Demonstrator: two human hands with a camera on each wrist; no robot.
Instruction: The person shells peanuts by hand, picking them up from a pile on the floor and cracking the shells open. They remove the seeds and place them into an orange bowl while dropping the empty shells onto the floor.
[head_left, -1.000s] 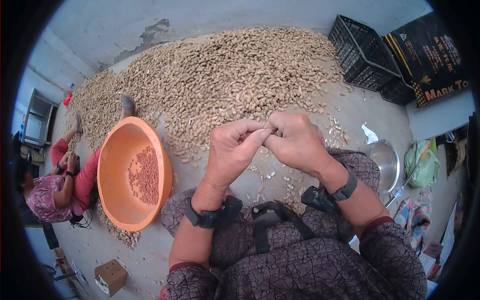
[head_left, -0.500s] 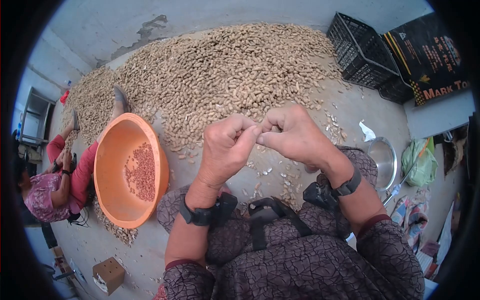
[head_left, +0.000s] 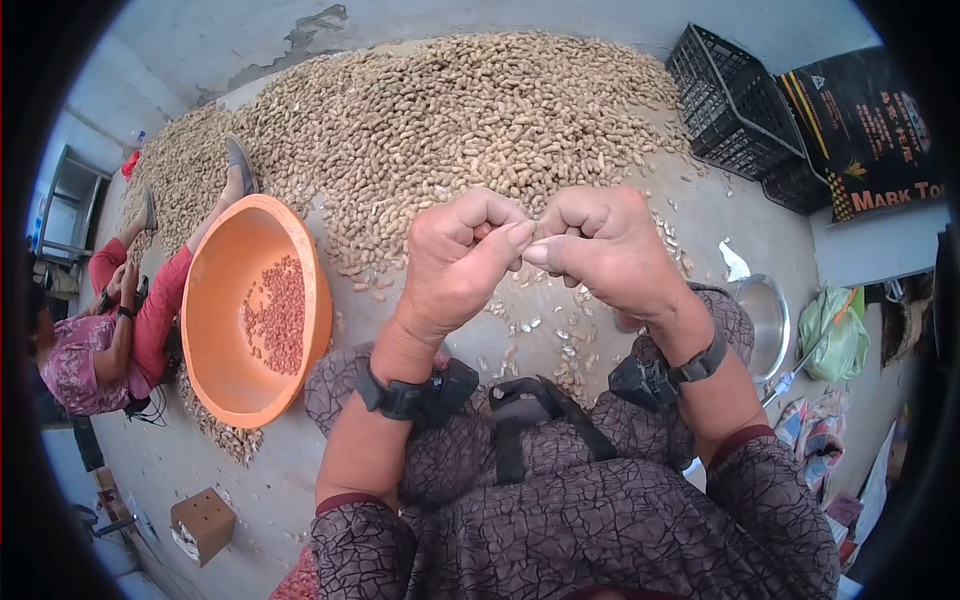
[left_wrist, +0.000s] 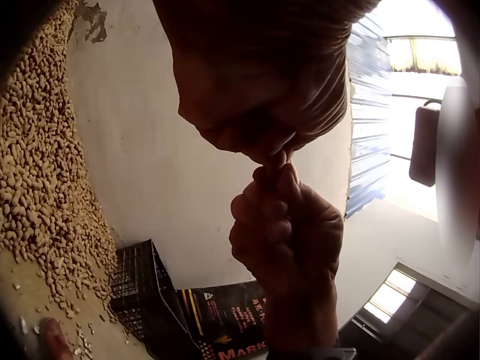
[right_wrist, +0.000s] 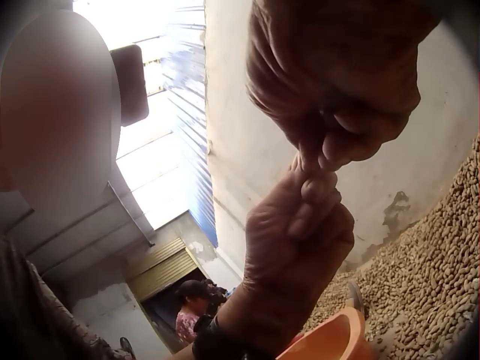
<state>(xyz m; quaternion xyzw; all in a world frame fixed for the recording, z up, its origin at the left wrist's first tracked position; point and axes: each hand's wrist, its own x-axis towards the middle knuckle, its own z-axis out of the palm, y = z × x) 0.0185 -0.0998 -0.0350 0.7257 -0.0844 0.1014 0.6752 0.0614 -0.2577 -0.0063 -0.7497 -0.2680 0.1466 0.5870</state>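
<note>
Where the two hands meet above the lap, a peanut [head_left: 484,231], mostly hidden, is pinched between the curled left hand [head_left: 455,265] and right hand [head_left: 600,250], equally near both. Its long axis cannot be told. Beyond, on the floor [head_left: 720,215], the peanut heap [head_left: 450,110] is spread.

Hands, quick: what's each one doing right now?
Left hand: fingers curled, pinching a small peanut-sized item, mostly hidden.
Right hand: fingers curled, pinching the same item at the thumb tips.

Left hand [head_left: 455,260] and right hand [head_left: 600,250] raised, fingers curled, thumb tips meeting; wrists close together
</note>
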